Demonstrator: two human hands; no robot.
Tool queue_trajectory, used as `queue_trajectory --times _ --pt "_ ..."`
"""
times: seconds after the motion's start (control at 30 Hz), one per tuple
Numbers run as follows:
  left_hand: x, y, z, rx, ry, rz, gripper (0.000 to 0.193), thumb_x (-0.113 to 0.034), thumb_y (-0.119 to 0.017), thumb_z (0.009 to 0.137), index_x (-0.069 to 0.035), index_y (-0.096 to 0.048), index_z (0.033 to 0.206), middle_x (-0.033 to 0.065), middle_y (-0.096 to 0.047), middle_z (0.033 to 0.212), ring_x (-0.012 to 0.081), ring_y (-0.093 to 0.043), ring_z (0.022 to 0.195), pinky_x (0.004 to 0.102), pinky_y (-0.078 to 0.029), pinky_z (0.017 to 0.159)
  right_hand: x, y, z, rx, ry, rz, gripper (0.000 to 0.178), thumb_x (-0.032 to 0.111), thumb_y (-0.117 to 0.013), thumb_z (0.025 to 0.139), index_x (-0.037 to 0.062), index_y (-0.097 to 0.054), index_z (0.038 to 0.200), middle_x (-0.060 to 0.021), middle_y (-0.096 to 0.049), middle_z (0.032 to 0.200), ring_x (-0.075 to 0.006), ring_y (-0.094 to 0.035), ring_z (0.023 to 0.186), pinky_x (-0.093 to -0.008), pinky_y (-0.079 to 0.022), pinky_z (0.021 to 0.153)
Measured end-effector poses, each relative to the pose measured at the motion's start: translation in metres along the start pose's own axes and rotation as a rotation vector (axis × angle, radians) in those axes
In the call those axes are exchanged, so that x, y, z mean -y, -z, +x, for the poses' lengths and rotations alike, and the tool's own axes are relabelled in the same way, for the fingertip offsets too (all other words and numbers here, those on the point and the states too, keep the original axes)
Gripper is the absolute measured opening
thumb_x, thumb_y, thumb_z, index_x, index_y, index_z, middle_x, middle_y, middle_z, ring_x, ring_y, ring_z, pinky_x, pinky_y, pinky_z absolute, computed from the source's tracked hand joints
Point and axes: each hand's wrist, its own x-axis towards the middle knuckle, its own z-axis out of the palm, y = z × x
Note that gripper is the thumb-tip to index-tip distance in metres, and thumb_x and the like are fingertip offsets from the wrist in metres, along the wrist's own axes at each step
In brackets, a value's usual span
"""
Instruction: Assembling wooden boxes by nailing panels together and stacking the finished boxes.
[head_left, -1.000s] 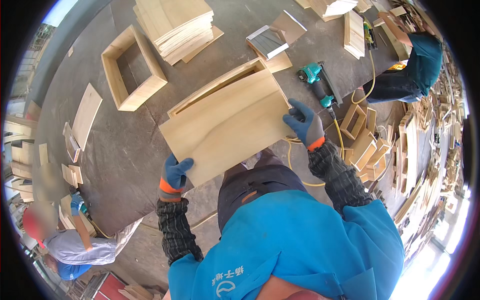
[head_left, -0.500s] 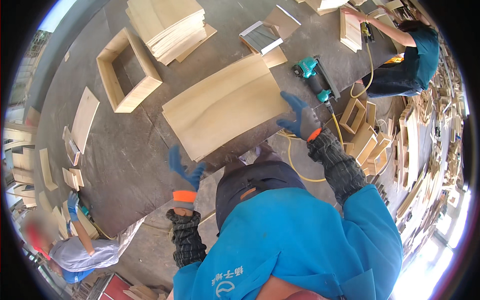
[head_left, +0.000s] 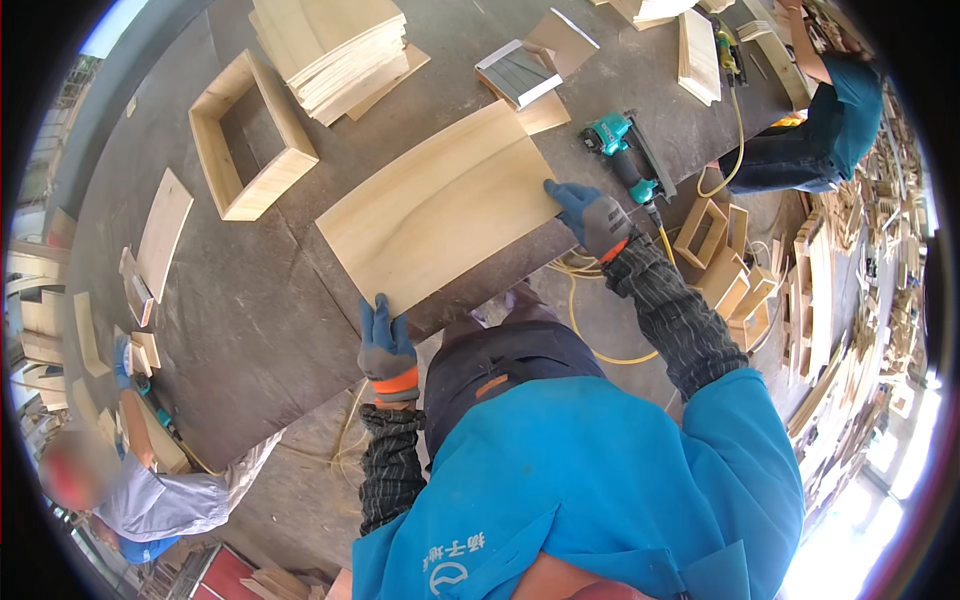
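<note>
A broad, rectangular, pale wooden board (head_left: 435, 210) lay flat-side up at the near edge of the dark brown bench (head_left: 250, 330), directly in front of the person. The left hand (head_left: 387, 350), in a blue and grey glove with an orange cuff, touched the board's near left corner, its fingers (head_left: 382, 318) straight and slightly parted. The right hand (head_left: 592, 218), gloved alike, had its fingers stretched against the right edge; whether they gripped it could not be told. Just beyond that hand lay a teal and black power nailer (head_left: 630, 165) with a yellow hose (head_left: 666, 246). An open, rectangular, light wooden frame (head_left: 272, 184) stood left of the board, beside a tall stack of pale wooden panels (head_left: 335, 60).
</note>
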Motion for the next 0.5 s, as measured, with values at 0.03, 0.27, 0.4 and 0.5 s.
queue_trajectory --times 0.03,0.27,0.4,0.5 --pt "0.004 -0.001 0.000 0.003 0.002 -0.001 0.044 -0.012 -0.077 0.097 -0.006 -0.072 0.140 0.0310 -0.065 0.145 0.0456 -0.074 0.118 0.0452 -0.064 0.091 -0.004 -0.003 -0.002 -0.014 0.028 -0.084 0.056 0.004 -0.062 0.103 0.0109 -0.052 0.158 -0.0238 -0.069 0.137 -0.0395 -0.074 0.110 -0.0439 -0.063 0.093" --pt "0.011 -0.002 0.008 0.011 -0.036 -0.073 0.041 -0.004 -0.079 0.094 -0.001 -0.075 0.134 0.0261 -0.070 0.141 0.0405 -0.074 0.121 0.0415 -0.061 0.098 -0.006 -0.013 -0.013 -0.005 -0.029 -0.121 0.050 0.007 -0.058 0.104 0.0088 -0.057 0.153 -0.0218 -0.070 0.134 -0.0392 -0.072 0.108 -0.0444 -0.062 0.090" --pt "0.011 -0.005 0.002 -0.011 -0.036 0.031 0.039 -0.003 -0.079 0.094 0.000 -0.075 0.133 0.0262 -0.070 0.141 0.0407 -0.074 0.121 0.0409 -0.062 0.098 -0.013 -0.020 -0.019 -0.073 0.045 -0.213 0.044 0.013 -0.054 0.108 0.0085 -0.059 0.152 -0.0205 -0.071 0.132 -0.0370 -0.072 0.103 -0.0439 -0.062 0.088" --pt "0.010 -0.005 0.004 -0.006 -0.012 0.011 0.040 -0.002 -0.078 0.094 0.001 -0.075 0.133 0.0284 -0.070 0.140 0.0408 -0.074 0.120 0.0398 -0.062 0.098 -0.009 -0.016 -0.012 -0.072 0.056 -0.180 0.043 0.014 -0.054 0.109 0.0084 -0.059 0.151 -0.0200 -0.071 0.133 -0.0371 -0.072 0.102 -0.0435 -0.062 0.089"
